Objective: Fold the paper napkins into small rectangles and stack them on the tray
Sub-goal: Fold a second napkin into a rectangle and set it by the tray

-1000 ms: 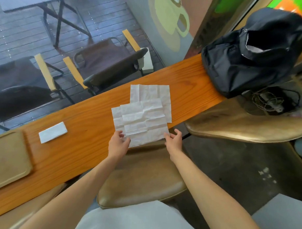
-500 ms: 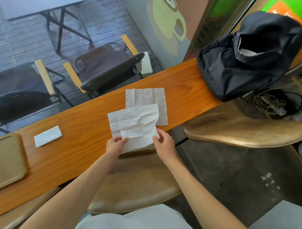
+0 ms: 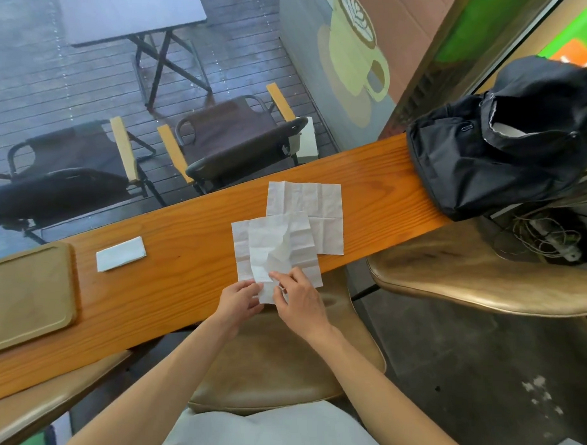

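A creased white paper napkin (image 3: 271,251) is lifted off the wooden counter (image 3: 191,238), doubled over along its length. My left hand (image 3: 239,298) pinches its near left corner and my right hand (image 3: 297,299) pinches the near edge right beside it. Under it lies a second open napkin (image 3: 243,250), and a third open napkin (image 3: 319,206) lies just behind. One folded napkin rectangle (image 3: 120,253) rests on the counter to the left. The tan tray (image 3: 23,296) sits at the far left of the counter with nothing on it.
A black bag (image 3: 507,153) sits on the counter's right end. Tan stool seats (image 3: 483,279) stand below the counter at my right and in front of me. Beyond the glass are dark chairs and a table.
My right hand has carried the napkin's right edge over to the left, meeting my left hand, so the top napkin is now doubled over. The view has shifted slightly.
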